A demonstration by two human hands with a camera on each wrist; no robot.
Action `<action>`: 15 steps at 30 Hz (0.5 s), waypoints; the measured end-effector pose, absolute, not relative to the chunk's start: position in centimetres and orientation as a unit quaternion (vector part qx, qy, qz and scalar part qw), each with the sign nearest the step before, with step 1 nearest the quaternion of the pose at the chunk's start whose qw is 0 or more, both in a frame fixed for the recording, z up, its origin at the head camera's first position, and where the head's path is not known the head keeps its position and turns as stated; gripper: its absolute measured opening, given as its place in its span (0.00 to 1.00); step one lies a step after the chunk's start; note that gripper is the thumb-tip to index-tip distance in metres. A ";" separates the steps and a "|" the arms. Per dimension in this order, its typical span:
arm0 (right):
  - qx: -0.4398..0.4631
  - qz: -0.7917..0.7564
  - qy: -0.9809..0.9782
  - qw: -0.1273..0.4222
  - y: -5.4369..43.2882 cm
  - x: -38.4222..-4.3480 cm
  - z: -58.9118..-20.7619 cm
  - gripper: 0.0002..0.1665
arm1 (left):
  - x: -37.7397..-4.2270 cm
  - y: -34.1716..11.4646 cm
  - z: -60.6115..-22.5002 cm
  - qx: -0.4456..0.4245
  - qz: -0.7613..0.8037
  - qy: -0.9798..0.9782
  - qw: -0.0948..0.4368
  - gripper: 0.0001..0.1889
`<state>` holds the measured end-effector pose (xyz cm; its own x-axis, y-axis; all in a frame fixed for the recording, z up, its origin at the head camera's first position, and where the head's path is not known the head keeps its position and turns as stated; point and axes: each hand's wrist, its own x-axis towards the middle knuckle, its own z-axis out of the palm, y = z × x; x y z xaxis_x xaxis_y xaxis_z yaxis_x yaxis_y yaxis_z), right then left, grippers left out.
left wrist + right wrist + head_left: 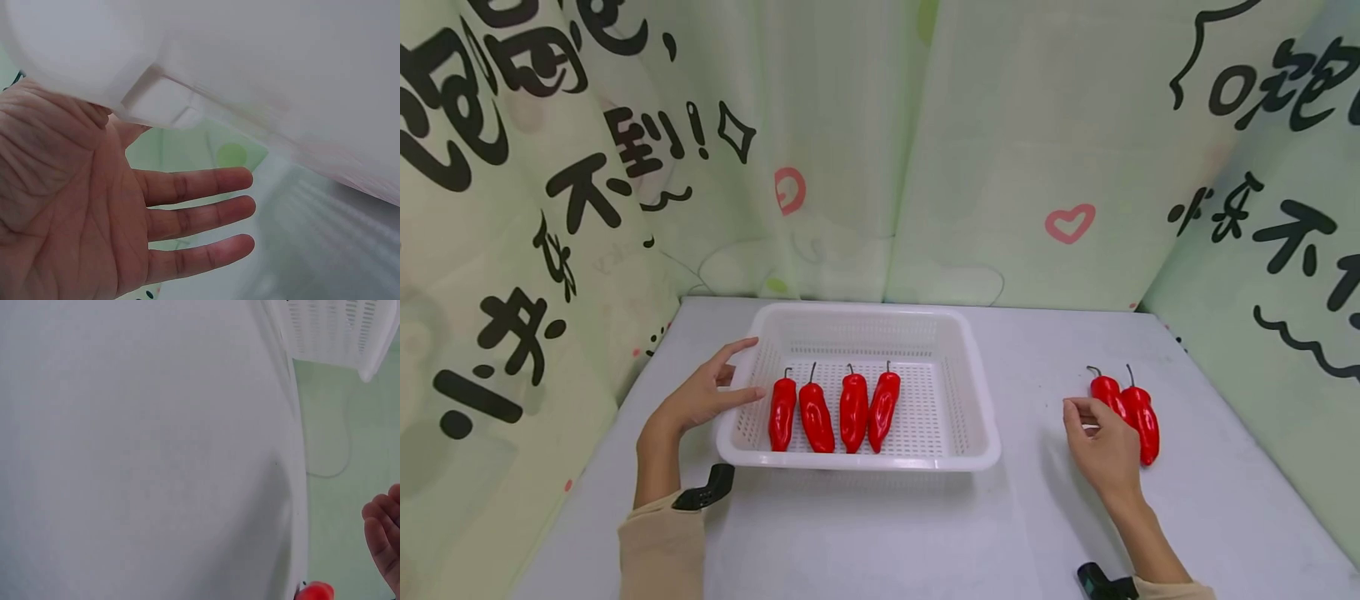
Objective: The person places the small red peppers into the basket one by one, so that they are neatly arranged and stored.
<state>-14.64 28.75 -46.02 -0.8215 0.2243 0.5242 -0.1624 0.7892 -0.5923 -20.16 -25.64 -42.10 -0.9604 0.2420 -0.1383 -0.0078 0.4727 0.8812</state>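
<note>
A white plastic basket point(857, 460) stands on the table, with several red chili peppers point(853, 408) lying side by side in it. My left hand point(703, 396) is at its left rim, thumb over the edge. In the left wrist view, three fingers of the left hand point(119, 206) extend straight beneath the blurred basket wall point(206, 87). Two more red chili peppers point(1142, 421) lie together at the right. Just left of them, partly covering one, is my right hand point(1105, 446), fingers loosely bent, nothing visible in them. The right wrist view shows only fingertips point(384, 534).
The white table point(865, 533) is bordered by pale green curtains point(970, 167) with black lettering at the back and sides. A dark wrist device point(703, 490) sits on each arm. In the right wrist view, a pepper's red end point(315, 591) shows at the bottom edge.
</note>
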 end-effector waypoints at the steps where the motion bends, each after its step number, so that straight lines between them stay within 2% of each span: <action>1: -0.019 0.325 -0.898 0.297 28.9 -14.6 -46.0 0.11 | -20.2 -25.6 -42.1 0.069 0.510 0.849 0.123 0.49; 9: -0.033 0.314 -0.905 0.285 30.0 -14.9 -46.0 0.13 | -20.2 -25.7 -42.3 0.070 0.513 0.847 0.122 0.49; 15: -0.073 0.281 -0.929 0.227 30.8 -15.0 -45.8 0.28 | -20.2 -25.7 -42.3 0.071 0.513 0.846 0.124 0.49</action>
